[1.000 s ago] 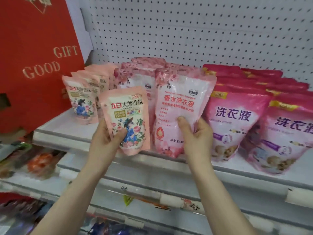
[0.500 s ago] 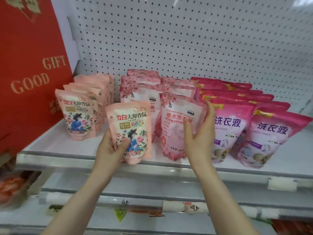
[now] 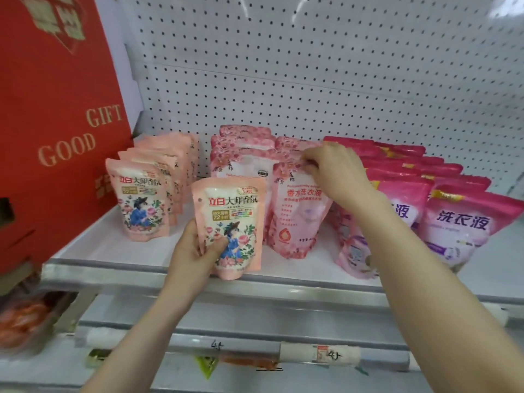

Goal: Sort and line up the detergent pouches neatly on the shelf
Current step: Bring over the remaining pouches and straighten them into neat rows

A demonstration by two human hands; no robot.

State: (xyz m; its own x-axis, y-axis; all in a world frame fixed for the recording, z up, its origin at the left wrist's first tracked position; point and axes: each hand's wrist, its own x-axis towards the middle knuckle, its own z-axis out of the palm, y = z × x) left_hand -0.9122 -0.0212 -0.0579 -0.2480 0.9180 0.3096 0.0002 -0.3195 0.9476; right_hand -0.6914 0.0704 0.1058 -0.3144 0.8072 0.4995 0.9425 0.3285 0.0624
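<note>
- Peach-pink, with a figure in a blue dress among roses printed on it: this small detergent pouch (image 3: 233, 222) is held upright by the left hand (image 3: 195, 252). The thumb lies across its lower front and the fingers are curled behind, and its base is just above the front lip of the shelf (image 3: 119, 263).
- Just to the right of that hand stands a pale pink rose-print pouch (image 3: 297, 219) on the shelf. The right hand (image 3: 336, 173) reaches over it, and its bent fingertips (image 3: 309, 163) pinch the top edge. The fingers are slightly blurred.
- Behind the rose-print pouch, beyond the right hand's fingertips, more pouches of the same print stand in rows.
- Left of the left hand, a row of matching peach pouches (image 3: 141, 202) runs back toward the pegboard (image 3: 312, 66).
- To the right of the right forearm stand magenta pouches (image 3: 462, 222) in two rows. The nearest front one is partly hidden by the arm.
- Far left of both hands, a red gift box (image 3: 56, 114) with gold lettering.
</note>
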